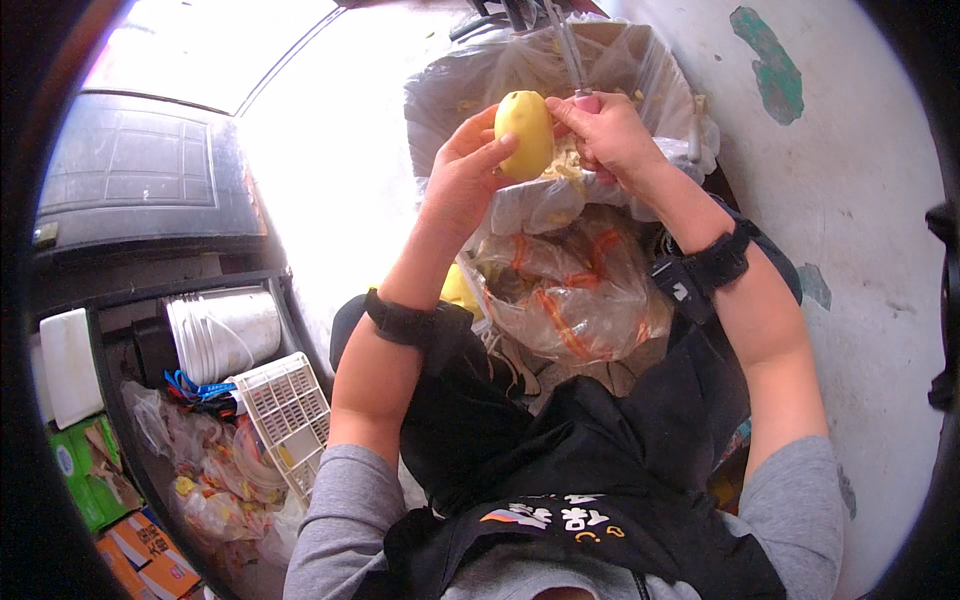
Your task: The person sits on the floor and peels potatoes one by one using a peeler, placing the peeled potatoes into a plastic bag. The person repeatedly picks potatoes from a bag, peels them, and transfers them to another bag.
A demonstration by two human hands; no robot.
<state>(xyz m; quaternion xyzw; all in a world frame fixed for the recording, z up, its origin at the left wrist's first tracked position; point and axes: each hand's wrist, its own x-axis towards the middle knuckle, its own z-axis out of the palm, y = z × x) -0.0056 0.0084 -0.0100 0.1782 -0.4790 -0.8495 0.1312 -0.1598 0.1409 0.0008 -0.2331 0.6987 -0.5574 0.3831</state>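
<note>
My left hand [469,154] holds a peeled yellow potato [525,135] upright, with the thumb across its near side. A small dark spot shows near its top. My right hand [611,139] grips the pink handle [587,102] of a peeling tool, whose long metal part [564,41] points away from me and is blurred. My right thumb and forefinger are at the potato's right edge. Both hands are above a box lined with clear plastic [457,97]. Pale yellow peelings [564,159] lie in it, partly hidden by my hands.
A clear plastic bag with orange stripes [577,307] lies between my legs, beside yellow pieces [459,292]. At left are a white bucket [225,334], a white plastic basket [289,412] and crumpled bags [225,480]. A wall with peeling paint [847,217] runs close on the right.
</note>
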